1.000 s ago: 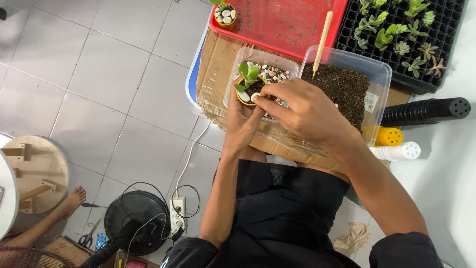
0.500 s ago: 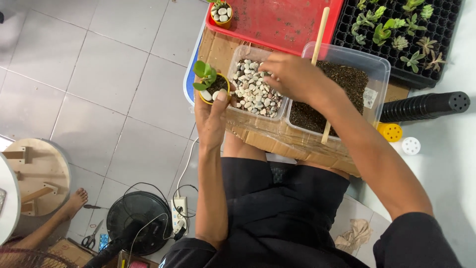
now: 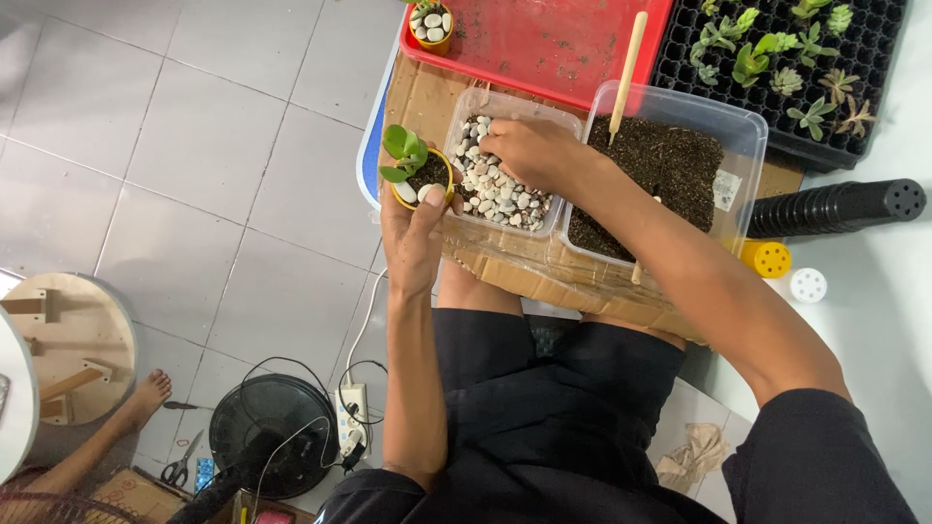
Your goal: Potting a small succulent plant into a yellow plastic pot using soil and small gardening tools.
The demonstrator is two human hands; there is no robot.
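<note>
The left hand (image 3: pixel 413 243) keeps its grip closed around a small yellow pot (image 3: pixel 420 181), held upright just off the left edge of the bench (image 3: pixel 427 97), beside the clear pebble tub (image 3: pixel 505 165). The pot holds dark soil and a fleshy green succulent (image 3: pixel 403 153), with two or three pale pebbles already lying on the soil near the thumb; most of the soil surface is bare, so the pebble dressing appears to be begun rather than finished. The right hand (image 3: pixel 529 150) is down in the pebble tub, fingers curled among the stones; whether its grip has closed on a pebble cannot be told from this angle. The pebbles are smooth, rounded, white to brown. To the right stands a larger clear tub of coarse dark soil (image 3: pixel 670 165) with a pale wooden stick (image 3: pixel 626 73) planted in it. Beyond lie a red tray (image 3: pixel 563 44) carrying another yellow pot topped with pebbles (image 3: pixel 431 24), a black cell tray of succulents (image 3: pixel 777 58), and stacked black pots (image 3: pixel 835 206).
</note>
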